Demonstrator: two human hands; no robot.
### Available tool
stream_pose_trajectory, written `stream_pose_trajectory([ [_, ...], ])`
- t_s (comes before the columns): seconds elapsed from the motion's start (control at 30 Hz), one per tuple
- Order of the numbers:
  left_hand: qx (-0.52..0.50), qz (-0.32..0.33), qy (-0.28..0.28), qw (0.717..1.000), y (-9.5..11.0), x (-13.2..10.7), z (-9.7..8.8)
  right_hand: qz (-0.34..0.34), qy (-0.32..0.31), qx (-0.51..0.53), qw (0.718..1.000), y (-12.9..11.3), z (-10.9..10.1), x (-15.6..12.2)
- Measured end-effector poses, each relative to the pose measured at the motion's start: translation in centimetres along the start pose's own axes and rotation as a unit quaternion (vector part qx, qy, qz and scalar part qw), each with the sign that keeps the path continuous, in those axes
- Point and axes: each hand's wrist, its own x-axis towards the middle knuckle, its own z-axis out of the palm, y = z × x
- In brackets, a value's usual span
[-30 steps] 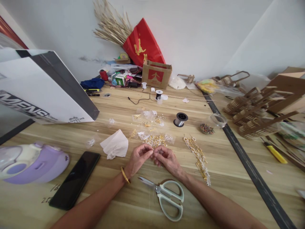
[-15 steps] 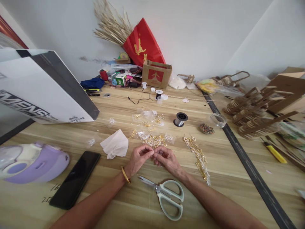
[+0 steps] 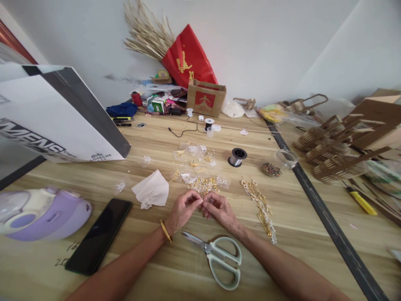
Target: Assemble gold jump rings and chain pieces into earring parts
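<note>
My left hand and my right hand meet fingertip to fingertip over the wooden table. Both are closed in a pinch on something tiny that I cannot make out. A gold bangle sits on my left wrist. Just beyond the fingers lies a pile of small gold jewellery parts on clear bags. A row of gold chain pieces lies to the right of my right hand. Pale green scissors lie between my forearms, blades slightly apart.
A white tissue and a black phone lie to the left, beside a purple device and a large white and black bag. A wire spool, a bead dish and wooden baskets sit further right.
My hands have barely shifted; the fingertips stay pinched together in the same spot. Nothing else on the table has moved.
</note>
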Motion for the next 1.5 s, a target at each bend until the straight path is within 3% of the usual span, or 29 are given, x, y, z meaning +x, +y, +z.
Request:
stream_pose_trajectory([
  [0.23, 0.014, 0.010, -0.018, 1.000, 0.4, -0.3, 0.1, 0.000, -0.001, -0.012, 1.000, -0.4, 0.0, -0.1],
  [0.37, -0.001, 0.011, -0.027, 1.000, 0.7, -0.2, -0.2, -0.036, 0.012, -0.039, 0.999, -0.4, -0.2, -0.2],
  [0.53, -0.045, -0.002, -0.031, 0.998, 1.1, -0.1, -0.5, -0.079, 0.065, -0.109, 0.989, -0.5, -0.7, -0.4],
  [0.73, -0.056, -0.009, -0.032, 0.998, 1.7, -0.3, -0.4, -0.096, 0.105, -0.097, 0.985, -1.1, -1.0, -0.3],
  [1.03, -0.055, -0.007, 0.010, 0.998, 1.9, -0.5, -0.1, -0.028, -0.013, -0.117, 0.993, -2.8, -0.2, -0.9],
  [1.17, -0.057, -0.001, 0.024, 0.998, 2.0, -0.6, 0.1, -0.030, -0.033, -0.144, 0.989, -2.7, -0.3, -0.9],
  [1.33, -0.110, -0.005, 0.029, 0.994, 2.0, -0.6, 0.5, -0.101, -0.008, -0.235, 0.967, -3.1, -0.9, -0.8],
  [1.5, -0.221, -0.064, -0.039, 0.972, 1.3, -0.5, 1.1, -0.171, 0.028, -0.308, 0.936, -3.8, -1.2, -0.8],
])
